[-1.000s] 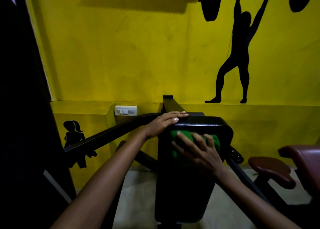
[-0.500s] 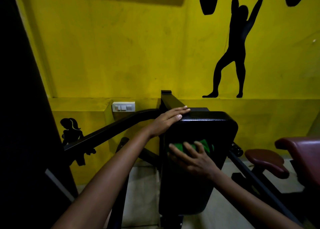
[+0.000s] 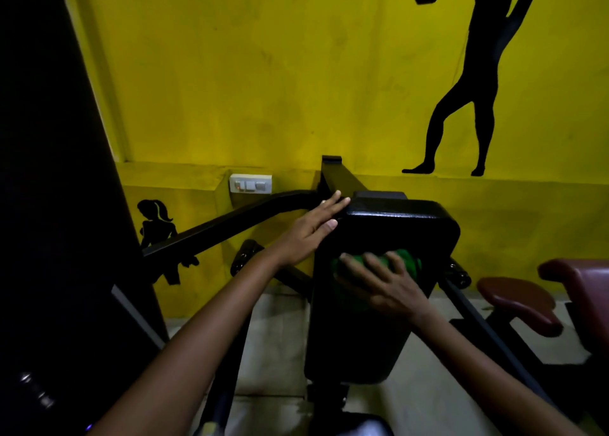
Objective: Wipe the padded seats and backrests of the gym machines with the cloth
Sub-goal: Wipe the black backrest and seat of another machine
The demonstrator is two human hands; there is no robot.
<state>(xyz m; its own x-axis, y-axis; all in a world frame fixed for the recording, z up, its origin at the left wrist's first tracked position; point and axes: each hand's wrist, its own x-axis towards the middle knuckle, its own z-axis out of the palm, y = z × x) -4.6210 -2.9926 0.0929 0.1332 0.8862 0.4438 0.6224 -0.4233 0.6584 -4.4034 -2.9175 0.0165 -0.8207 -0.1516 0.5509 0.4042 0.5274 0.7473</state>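
right hand (image 3: 384, 287) fingers spread, pressing green cloth (image 3: 403, 261) flat on face of black backrest pad (image 3: 392, 228), upper half | left hand (image 3: 311, 229) fingers straight and together, resting on pad's top-left edge | maroon seat (image 3: 517, 300) right, apart | switch plate (image 3: 251, 184) on yellow wall (image 3: 247, 73) behind

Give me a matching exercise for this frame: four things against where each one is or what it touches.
Things:
1. left hand
2. right hand
3. green cloth
4. maroon seat

Places:
A. under the pressing fingers
B. far right, untouched
C. flat on the black pad's top left edge
D. spread over the cloth on the pad's front

Pairs: 1-C, 2-D, 3-A, 4-B
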